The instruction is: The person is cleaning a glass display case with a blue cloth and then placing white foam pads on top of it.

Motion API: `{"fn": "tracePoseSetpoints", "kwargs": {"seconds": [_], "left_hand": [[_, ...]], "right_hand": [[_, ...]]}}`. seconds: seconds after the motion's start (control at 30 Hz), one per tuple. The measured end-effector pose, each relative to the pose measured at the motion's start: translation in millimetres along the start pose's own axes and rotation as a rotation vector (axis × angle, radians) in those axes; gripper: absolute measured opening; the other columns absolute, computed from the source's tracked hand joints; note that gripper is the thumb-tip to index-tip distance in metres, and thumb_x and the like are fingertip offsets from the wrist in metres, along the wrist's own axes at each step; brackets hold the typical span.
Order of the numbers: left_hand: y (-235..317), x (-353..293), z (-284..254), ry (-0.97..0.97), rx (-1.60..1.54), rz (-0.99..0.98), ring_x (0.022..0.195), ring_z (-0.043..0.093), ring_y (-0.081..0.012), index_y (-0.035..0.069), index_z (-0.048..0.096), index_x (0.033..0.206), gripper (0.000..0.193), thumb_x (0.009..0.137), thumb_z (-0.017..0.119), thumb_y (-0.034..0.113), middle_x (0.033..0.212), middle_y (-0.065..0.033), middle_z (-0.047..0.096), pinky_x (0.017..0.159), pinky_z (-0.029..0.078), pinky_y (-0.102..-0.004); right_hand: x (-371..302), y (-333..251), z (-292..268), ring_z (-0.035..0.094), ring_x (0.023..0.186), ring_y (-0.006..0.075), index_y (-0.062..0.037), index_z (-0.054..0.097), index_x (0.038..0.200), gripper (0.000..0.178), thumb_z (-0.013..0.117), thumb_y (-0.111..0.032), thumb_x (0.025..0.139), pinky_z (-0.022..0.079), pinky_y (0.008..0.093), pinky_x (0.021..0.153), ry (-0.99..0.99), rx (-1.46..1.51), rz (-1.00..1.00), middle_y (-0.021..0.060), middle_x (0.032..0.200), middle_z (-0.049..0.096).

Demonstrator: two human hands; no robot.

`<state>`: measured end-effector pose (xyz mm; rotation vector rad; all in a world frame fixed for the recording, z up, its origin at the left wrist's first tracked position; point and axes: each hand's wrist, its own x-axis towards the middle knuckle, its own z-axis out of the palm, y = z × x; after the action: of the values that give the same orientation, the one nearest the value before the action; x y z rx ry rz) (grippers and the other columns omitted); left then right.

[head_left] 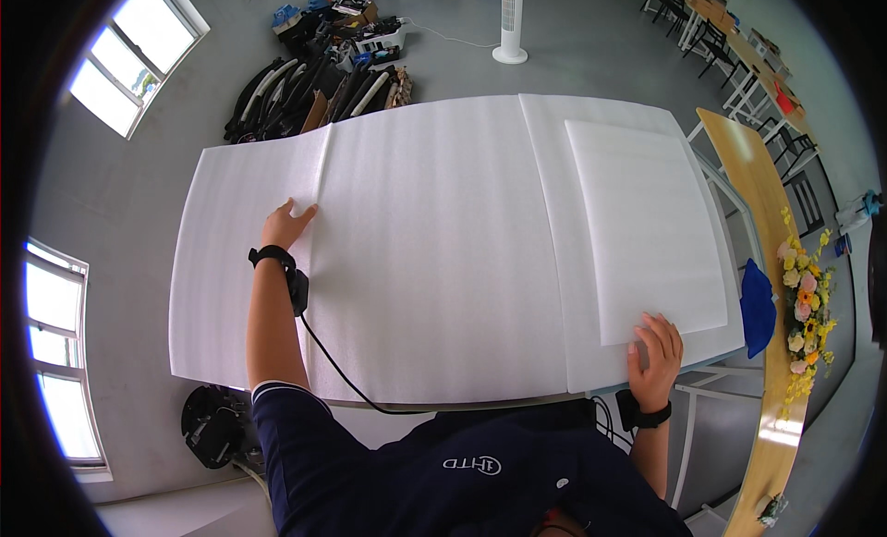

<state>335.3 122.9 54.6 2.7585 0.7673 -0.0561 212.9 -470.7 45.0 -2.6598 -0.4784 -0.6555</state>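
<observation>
Large white foam sheets (425,260) cover the table in front of me, with long overlapping edges running from the far side to the near side. My left hand (288,226) rests on the left sheet (217,287), thumb and fingers apart, fingertips beside its seam with the middle sheet. A smaller white foam sheet (651,232) lies on top of the right part. Over its near edge is my right hand (658,360), fingers stretched out and nothing in its grasp. Black wrist devices (296,283) sit on both wrists, with a black cable (346,375) trailing from the left one.
Right of the table stands a long wooden table (748,176) with a flower arrangement (806,306); a blue cloth-like item (758,308) hangs near its edge. Beyond the far edge are piled black gear (286,93) and a white tower fan (510,29). A black chair-like object (211,428) stands near left.
</observation>
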Motion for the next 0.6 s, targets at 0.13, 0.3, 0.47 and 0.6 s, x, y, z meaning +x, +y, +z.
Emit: {"fn": "tracePoseSetpoints", "kwargs": {"seconds": [0.13,0.3,0.47,0.6], "left_hand": [[0.9,-2.1,-2.1,0.017,0.012,-0.003,0.115,0.043,-0.03,-0.001,0.043,0.122,0.076,0.073,0.052,0.056,0.121,-0.0203,0.047,0.095,0.034,-0.034],[-47.5,18.3,9.6,-0.053,-0.438,-0.052,0.114,0.044,-0.0253,0.005,0.046,0.123,0.063,0.078,0.052,0.048,0.121,-0.0143,0.049,0.095,0.032,-0.0366],[-37.6,-21.2,-5.9,-0.057,-0.914,-0.034,0.106,0.049,-0.0218,-0.001,0.026,0.131,0.07,0.084,0.045,0.047,0.117,-0.0126,0.051,0.099,0.025,-0.037],[-51.5,-36.0,-12.3,-0.058,-1.244,0.037,0.115,0.042,-0.0236,-0.001,-0.001,0.135,0.073,0.09,0.036,0.043,0.127,-0.0167,0.04,0.103,0.02,-0.0368]], "right_hand": [[-1.0,1.7,0.2,0.047,0.106,0.0287,-0.0079,0.056,0.093,0.021,0.056,-0.011,0.072,0.033,0.0431,0.093,0.008,0.001,0.0,0.0064,0.11,0.055],[-2.1,1.3,2.5,0.047,0.106,0.0291,-0.0074,0.056,0.093,0.021,0.056,-0.012,0.072,0.033,0.0431,0.093,0.007,0.004,-0.006,0.0069,0.11,0.055],[-2.2,2.5,0.3,0.048,0.106,0.0292,-0.0073,0.056,0.092,0.02,0.056,-0.012,0.073,0.033,0.0432,0.093,0.008,-0.003,-0.002,0.007,0.11,0.055],[-1.3,1.6,1.7,0.048,0.106,0.0292,-0.0072,0.056,0.092,0.019,0.055,-0.012,0.073,0.033,0.0431,0.093,0.013,0.003,0.0,0.007,0.109,0.055]]}}
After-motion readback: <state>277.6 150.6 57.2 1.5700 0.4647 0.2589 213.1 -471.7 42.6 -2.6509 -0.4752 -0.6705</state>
